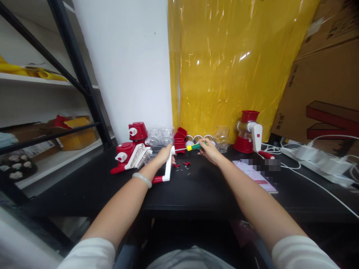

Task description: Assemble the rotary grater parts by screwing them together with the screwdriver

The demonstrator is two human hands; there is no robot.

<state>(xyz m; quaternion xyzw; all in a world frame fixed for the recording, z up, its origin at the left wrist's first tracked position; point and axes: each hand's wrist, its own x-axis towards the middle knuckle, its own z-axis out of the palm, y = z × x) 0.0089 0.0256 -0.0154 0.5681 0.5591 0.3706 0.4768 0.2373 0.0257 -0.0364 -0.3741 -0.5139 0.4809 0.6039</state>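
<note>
My left hand (165,155) is closed around the upper end of a white crank handle (168,168) with a red grip, which hangs down over the table. In my right hand (209,151) is a green and yellow screwdriver (196,146). Its shaft points left and its tip meets the white crank's end. Below, between my hands, lie small red parts (186,163) and several small screws (181,170). Left of my left hand are white crank handles (138,157) in a pile beside a red grinder base (125,152).
Behind my hands stand clear plastic cups (159,133), red hoppers (180,136) and metal drums (198,138). An assembled red and white rotary grinder (246,132) stands at the right. A tablet (256,175), a power strip (316,164) and white cables lie on the black table (202,198).
</note>
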